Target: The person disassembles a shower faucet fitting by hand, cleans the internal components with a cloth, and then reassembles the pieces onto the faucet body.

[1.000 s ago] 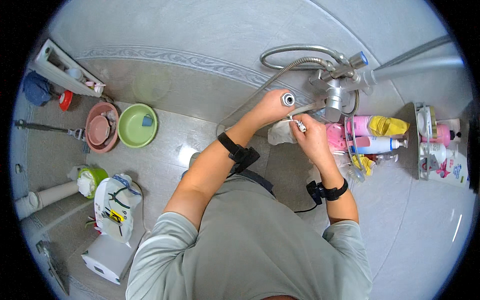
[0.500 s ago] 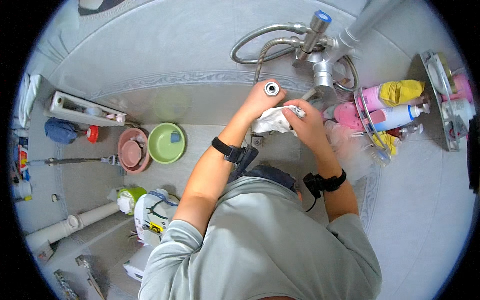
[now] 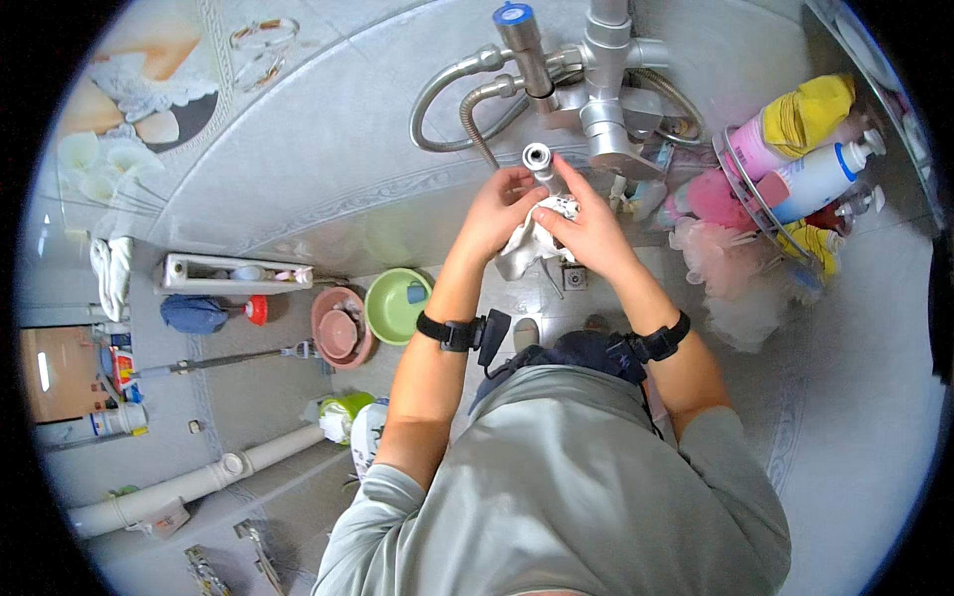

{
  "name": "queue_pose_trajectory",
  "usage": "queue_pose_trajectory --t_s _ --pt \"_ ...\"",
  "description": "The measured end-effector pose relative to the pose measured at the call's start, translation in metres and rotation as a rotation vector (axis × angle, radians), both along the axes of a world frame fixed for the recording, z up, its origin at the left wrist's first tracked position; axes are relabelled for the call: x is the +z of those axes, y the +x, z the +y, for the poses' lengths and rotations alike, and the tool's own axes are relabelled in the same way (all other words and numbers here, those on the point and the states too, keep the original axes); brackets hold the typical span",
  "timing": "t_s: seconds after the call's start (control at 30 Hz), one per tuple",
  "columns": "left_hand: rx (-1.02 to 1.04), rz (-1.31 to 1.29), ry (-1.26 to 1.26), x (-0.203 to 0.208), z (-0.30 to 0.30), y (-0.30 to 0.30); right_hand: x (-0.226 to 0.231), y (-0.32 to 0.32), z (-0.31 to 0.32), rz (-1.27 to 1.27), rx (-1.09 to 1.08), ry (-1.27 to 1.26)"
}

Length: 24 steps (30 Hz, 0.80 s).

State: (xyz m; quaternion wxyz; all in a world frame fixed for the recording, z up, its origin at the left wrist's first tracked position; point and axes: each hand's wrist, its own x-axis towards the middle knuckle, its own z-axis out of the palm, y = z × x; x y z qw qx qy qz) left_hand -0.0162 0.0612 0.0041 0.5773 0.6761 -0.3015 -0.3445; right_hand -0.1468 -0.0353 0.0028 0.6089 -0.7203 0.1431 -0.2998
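A silvery metal pipe fitting (image 3: 538, 159) points its round open end up between my two hands. My left hand (image 3: 495, 214) closes its fingers and thumb on the fitting from the left; part of the grip is hidden. From the right, my right hand (image 3: 594, 226) is closed on a crumpled white cloth (image 3: 527, 248) with dark marks, and its fingers reach up along the fitting. The cloth hangs below the fitting, bunched between both hands.
Ahead on the wall is a metal valve (image 3: 525, 50) with a blue cap and looped hoses beside a thick pipe (image 3: 604, 79). Bottles (image 3: 817, 184) crowd a rack at right. A green basin (image 3: 396, 323) and pink basins (image 3: 338, 336) stand at left.
My left hand has gone from a fist round the fitting to a finger grip. The right hand has brought the cloth up against the fitting. My view has shifted.
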Motion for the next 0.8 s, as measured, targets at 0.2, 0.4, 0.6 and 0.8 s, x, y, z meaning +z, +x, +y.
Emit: queue_pose_trajectory --t_s 0.2,0.4,0.6,0.8 --pt "-0.111 0.188 -0.057 0.02 0.024 -0.006 -0.008 0.021 -0.018 0.137 0.047 0.049" --pt "0.048 -0.204 0.164 0.028 0.024 -0.014 -0.018 0.031 -0.012 0.11 -0.329 -0.032" --pt "-0.048 -0.717 0.148 0.072 0.034 -0.014 0.005 0.042 -0.017 0.089 -0.527 -0.313" --pt "-0.104 -0.903 0.185 0.108 0.035 -0.01 -0.013 0.055 -0.026 -0.004 -0.505 -0.307"
